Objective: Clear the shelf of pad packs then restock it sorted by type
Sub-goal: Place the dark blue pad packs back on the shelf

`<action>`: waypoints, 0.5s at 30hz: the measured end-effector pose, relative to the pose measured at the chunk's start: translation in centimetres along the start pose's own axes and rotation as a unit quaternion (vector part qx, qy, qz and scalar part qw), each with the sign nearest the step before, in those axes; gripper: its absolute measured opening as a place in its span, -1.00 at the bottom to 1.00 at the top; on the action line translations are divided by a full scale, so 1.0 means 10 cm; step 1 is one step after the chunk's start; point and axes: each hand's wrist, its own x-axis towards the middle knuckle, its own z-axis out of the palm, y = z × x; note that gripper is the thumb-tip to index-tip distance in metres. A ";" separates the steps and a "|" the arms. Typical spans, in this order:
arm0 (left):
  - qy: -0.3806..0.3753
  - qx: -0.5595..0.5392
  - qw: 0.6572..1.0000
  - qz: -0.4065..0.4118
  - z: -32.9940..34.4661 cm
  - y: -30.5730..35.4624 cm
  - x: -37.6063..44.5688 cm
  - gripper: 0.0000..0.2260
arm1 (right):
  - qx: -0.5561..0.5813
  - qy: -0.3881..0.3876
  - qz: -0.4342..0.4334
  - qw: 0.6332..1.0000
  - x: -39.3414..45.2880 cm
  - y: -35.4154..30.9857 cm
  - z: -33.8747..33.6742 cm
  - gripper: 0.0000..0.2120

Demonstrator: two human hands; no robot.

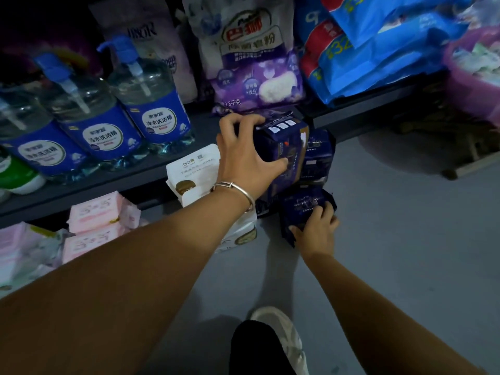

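Left hand (243, 155) grips tall navy pack (281, 147); right hand (316, 228) grips lower navy pack (303, 204)

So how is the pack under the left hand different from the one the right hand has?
The left hand grips a tall dark blue pack standing upright, raised on other packs by the shelf. The right hand holds a smaller dark blue pack lying low and tilted near the floor. The tall pack shows white squares on top; the smaller one shows only faint pale print. Both are dark blue with soft wrapping.
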 end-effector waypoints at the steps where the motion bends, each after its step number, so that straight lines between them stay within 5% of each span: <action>1: -0.005 -0.003 1.000 0.005 0.02 -0.01 0.00 -0.44 | -0.014 -0.011 0.001 1.000 0.00 0.00 0.03 -0.39; 10: -0.049 -0.009 0.999 0.011 0.20 0.10 -0.13 -0.46 | -0.085 -0.098 0.000 0.992 0.24 0.01 -0.36 -0.51; 15: -0.083 -0.001 0.996 0.014 0.34 0.19 -0.25 -0.49 | 0.108 -0.012 -0.022 0.994 0.16 0.01 -0.75 -0.60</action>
